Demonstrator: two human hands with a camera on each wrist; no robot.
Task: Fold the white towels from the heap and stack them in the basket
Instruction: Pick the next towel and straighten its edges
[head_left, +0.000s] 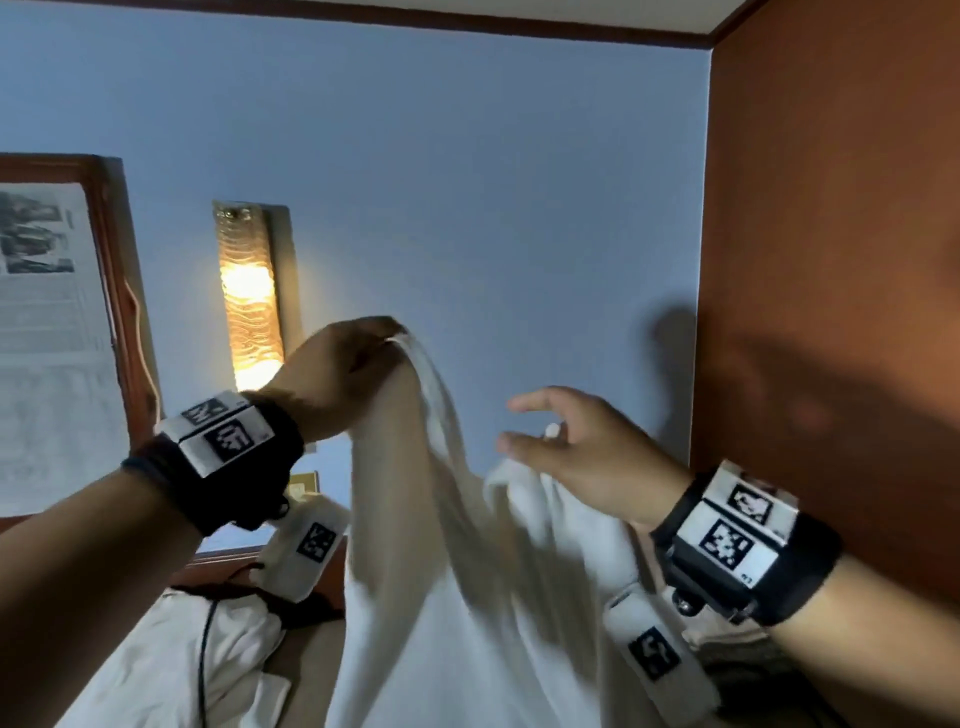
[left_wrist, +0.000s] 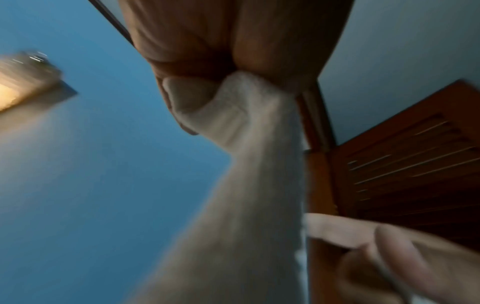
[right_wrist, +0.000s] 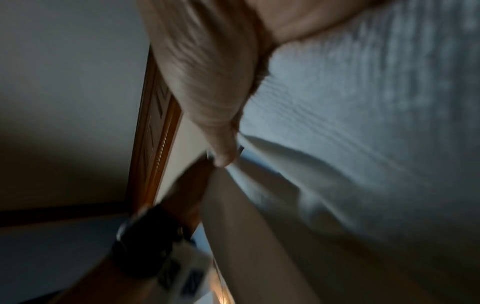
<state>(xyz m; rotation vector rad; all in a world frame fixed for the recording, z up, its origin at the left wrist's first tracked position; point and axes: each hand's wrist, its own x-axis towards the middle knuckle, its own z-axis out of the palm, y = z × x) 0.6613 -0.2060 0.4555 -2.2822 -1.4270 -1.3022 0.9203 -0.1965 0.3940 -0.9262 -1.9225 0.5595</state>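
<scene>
A white towel (head_left: 415, 519) hangs in the air in front of a blue wall. My left hand (head_left: 384, 335) is raised and pinches one of the towel's corners, which the left wrist view shows bunched between my fingertips (left_wrist: 207, 92) with the cloth (left_wrist: 246, 185) trailing down. My right hand (head_left: 540, 431) is lower and to the right, with a bit of the towel's edge held loosely between thumb and fingers. In the right wrist view the towel (right_wrist: 363, 144) lies against my palm. No basket can be made out.
A lit wall lamp (head_left: 249, 296) and a framed picture (head_left: 47, 312) hang on the blue wall at left. A brown wall or cupboard (head_left: 831, 260) stands close on the right. White bedding (head_left: 156, 649) lies below on the left.
</scene>
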